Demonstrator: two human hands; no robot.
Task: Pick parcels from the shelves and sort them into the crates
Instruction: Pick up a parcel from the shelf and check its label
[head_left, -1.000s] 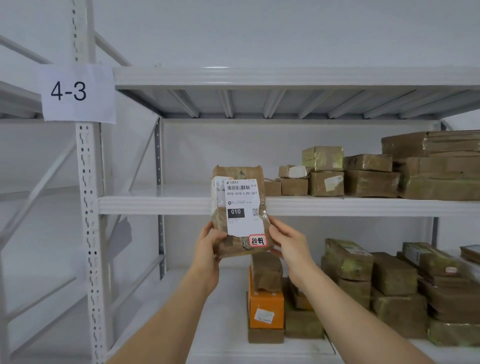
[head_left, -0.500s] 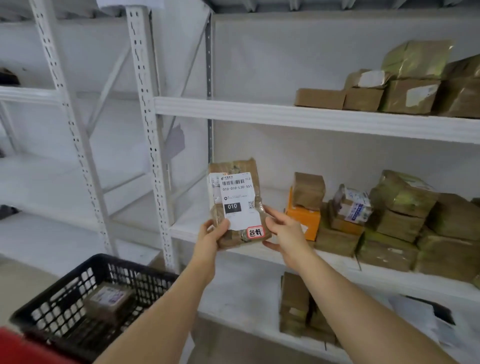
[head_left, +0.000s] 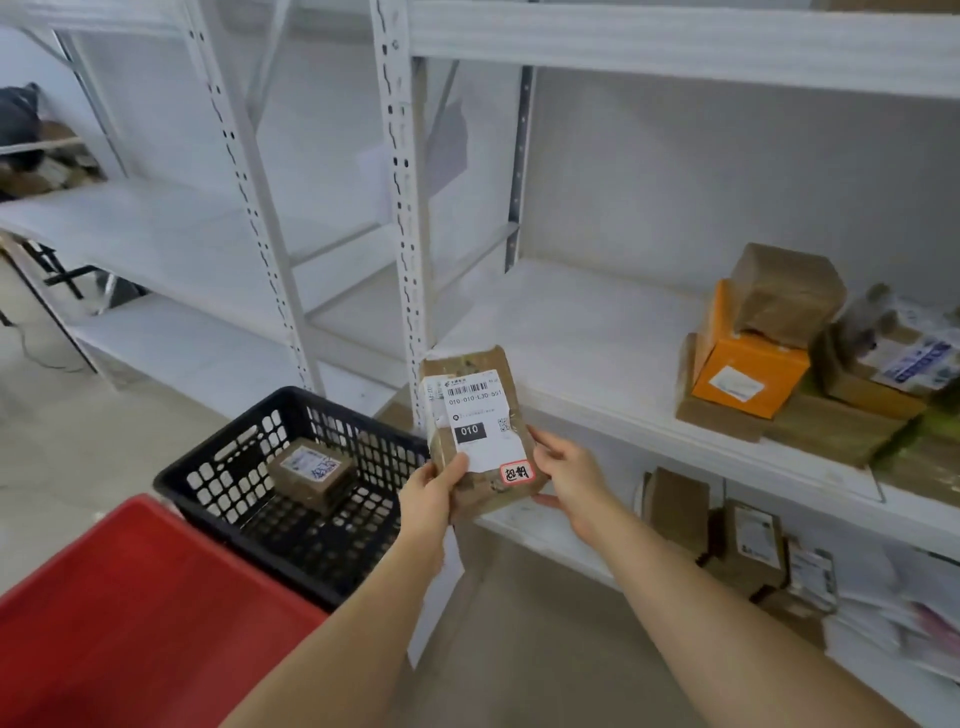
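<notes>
I hold a flat brown parcel (head_left: 480, 410) upright at the centre, its white label reading 010 and a small red-edged sticker facing me. My left hand (head_left: 434, 493) grips its lower left edge with the thumb on the label. My right hand (head_left: 569, 475) holds its lower right edge. Just left of the parcel stands a black mesh crate (head_left: 228, 457) with one small brown labelled box (head_left: 311, 473) inside. A red crate (head_left: 130, 613) fills the lower left corner.
White metal shelving (head_left: 597, 353) runs across the view, with a perforated upright (head_left: 402, 208) directly behind the parcel. An orange box (head_left: 748, 371) and brown parcels lie at the shelf's right end. More parcels (head_left: 748, 540) sit on the lower shelf. Bare floor lies at left.
My view has tilted down and to the left. The parcel and both hands have come lower, toward the black crate, and the red crate now shows much more.
</notes>
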